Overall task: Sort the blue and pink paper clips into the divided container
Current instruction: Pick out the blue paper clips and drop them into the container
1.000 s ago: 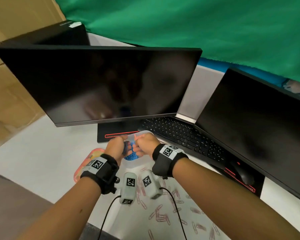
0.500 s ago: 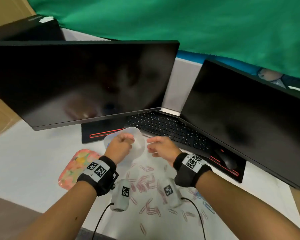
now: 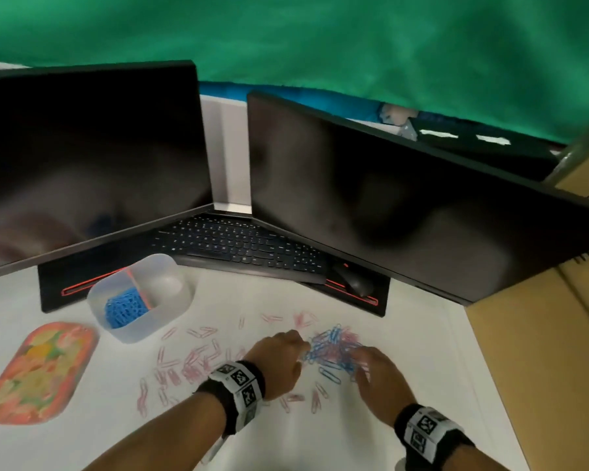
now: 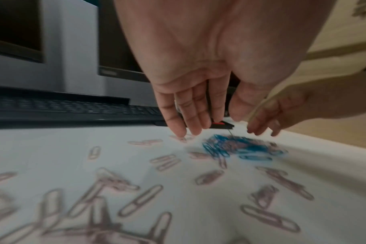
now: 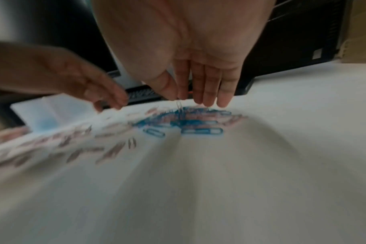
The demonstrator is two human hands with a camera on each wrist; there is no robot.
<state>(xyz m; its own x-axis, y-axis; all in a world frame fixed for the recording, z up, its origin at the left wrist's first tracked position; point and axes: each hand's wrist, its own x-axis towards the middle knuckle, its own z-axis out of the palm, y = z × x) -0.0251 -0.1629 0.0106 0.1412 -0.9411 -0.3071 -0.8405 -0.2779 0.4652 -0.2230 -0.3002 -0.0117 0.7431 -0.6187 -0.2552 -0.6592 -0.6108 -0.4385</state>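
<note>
The translucent divided container point(image 3: 170, 300) stands on the white table, with a heap of blue clips point(image 3: 125, 309) in its left compartment. A mixed pile of blue and pink clips point(image 3: 334, 346) lies right of centre. My left hand point(image 3: 301, 351) reaches it from the left and my right hand point(image 3: 357, 363) from the right. Both hands point(image 4: 201, 118) point(image 5: 190, 97) have straight fingers pointing down at the pile point(image 4: 240, 147) point(image 5: 188, 118). One clip point(image 5: 179, 105) stands upright under the right thumb and forefinger; blur hides whether it is pinched. Loose pink clips point(image 3: 191, 362) lie to the left.
Two dark monitors point(image 3: 82, 164) point(image 3: 405, 205), a keyboard point(image 3: 238, 246) and a mouse point(image 3: 354, 283) line the back. An orange patterned lid point(image 3: 38, 372) lies at the left. A cardboard box point(image 3: 541, 334) borders the table on the right.
Both hands left the container and moved right and down to the mixed pile. The container, which the left hand held before, now stands alone on the table.
</note>
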